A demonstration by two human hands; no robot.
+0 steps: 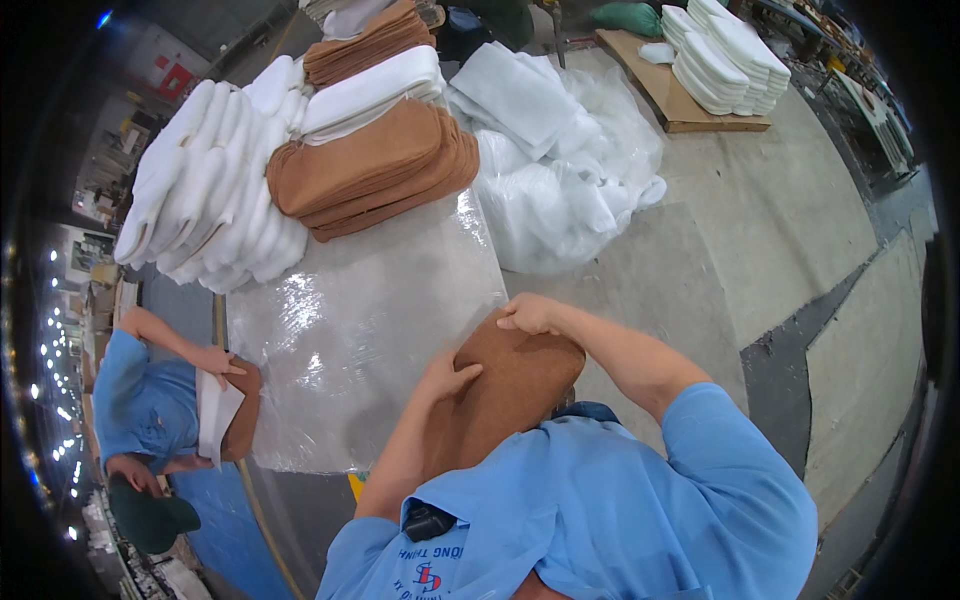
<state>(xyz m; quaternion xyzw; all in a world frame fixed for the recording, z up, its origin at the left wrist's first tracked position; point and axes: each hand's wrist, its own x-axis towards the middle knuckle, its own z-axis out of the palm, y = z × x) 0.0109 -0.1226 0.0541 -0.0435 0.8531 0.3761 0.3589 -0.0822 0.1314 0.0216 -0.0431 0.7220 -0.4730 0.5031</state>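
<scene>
A brown fabric piece with rounded corners is held up close in front of my body. My right hand pinches its upper edge, thumb on the near face. On its left edge my left hand is closed, with the thumb lying over the front and the other fingers hidden behind. The lower part of the piece runs down behind my blue shirt. Whether anything is inside it cannot be seen.
A plastic-covered table bears stacked brown pieces and white pads. Bagged white padding lies beyond. More white pads sit on a board at far right. At left, a co-worker holds a white and brown piece.
</scene>
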